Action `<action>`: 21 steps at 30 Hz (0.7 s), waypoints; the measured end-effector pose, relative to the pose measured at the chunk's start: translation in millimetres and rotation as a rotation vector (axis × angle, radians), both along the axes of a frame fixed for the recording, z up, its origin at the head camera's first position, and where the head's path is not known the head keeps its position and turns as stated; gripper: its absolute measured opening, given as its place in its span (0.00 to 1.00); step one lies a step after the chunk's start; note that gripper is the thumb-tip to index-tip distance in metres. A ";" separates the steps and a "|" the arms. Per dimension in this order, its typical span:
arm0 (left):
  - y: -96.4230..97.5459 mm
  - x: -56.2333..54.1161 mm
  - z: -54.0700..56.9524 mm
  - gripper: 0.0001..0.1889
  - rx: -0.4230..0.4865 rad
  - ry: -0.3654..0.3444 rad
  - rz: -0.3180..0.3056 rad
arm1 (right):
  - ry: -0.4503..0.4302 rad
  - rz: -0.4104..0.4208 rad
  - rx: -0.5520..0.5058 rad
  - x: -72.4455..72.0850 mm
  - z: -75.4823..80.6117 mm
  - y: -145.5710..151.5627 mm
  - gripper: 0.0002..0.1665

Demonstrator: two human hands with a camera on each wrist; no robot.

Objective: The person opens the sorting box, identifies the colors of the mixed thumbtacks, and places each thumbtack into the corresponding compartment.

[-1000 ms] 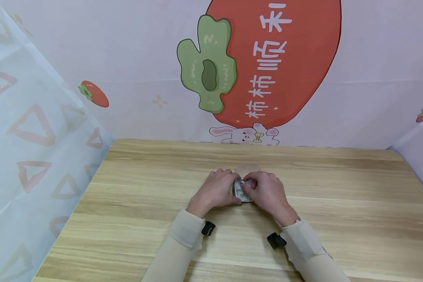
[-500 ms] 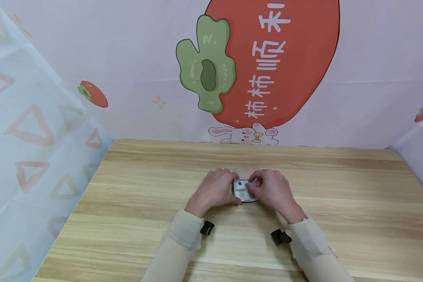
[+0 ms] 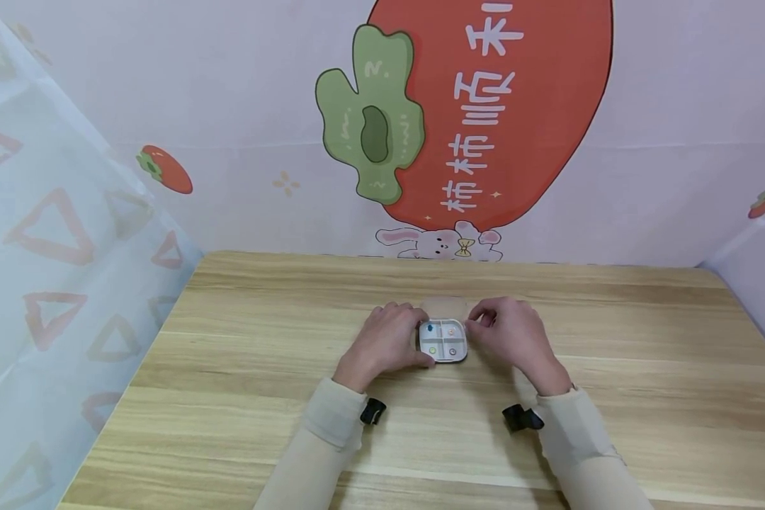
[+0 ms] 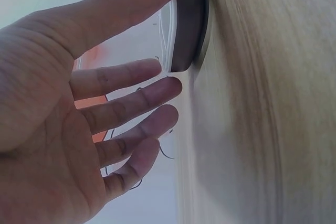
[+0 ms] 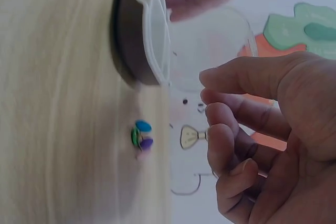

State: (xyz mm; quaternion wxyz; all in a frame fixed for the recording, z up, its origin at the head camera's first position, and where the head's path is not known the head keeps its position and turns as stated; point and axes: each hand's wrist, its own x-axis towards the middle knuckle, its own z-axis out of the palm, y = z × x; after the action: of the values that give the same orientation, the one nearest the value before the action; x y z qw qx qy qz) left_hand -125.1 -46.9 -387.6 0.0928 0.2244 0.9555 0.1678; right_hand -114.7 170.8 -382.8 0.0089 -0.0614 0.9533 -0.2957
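Note:
A small divided pill box [image 3: 443,341] stands on the table, white inside and dark outside, its clear lid [image 3: 444,306] folded back. Its compartments hold small pieces: a blue one [image 3: 430,328], an orange one [image 3: 451,331], a yellow-green one [image 3: 432,350] and a dark-rimmed one [image 3: 453,351]. My left hand [image 3: 384,343] grips the box's left side between thumb and forefinger, the other fingers spread loosely. Just off the right side, my right hand [image 3: 511,331] has thumb and forefinger tips close together, with nothing visible between them and the other fingers loosely curled.
In the right wrist view, a little cluster of blue, green, purple and pink pieces [image 5: 142,135] lies on the wooden table [image 3: 261,397] beside the box. The right hand hides them from the head view. A printed cloth [image 3: 242,85] backs the table.
My right hand has drawn back to the right from over the box, uncovering its right-hand compartments and the pieces inside. The left hand stays at the box's left side.

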 end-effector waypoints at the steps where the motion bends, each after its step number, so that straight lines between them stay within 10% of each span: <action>1: -0.3 -0.2 0.1 0.35 0.004 -0.002 0.003 | 0.004 -0.004 0.002 -0.8 0.2 2.5 0.03; 21: -1.1 -0.1 -1.3 0.36 0.014 -0.011 0.069 | -0.064 0.014 0.028 -7.3 -8.7 18.2 0.04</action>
State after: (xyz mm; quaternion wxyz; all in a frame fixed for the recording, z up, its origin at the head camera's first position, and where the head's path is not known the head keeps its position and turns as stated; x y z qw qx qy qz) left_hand -125.2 -47.9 -388.8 0.0905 0.1909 0.9610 0.1786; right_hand -122.0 189.0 -391.5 0.0422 -0.0588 0.9562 -0.2838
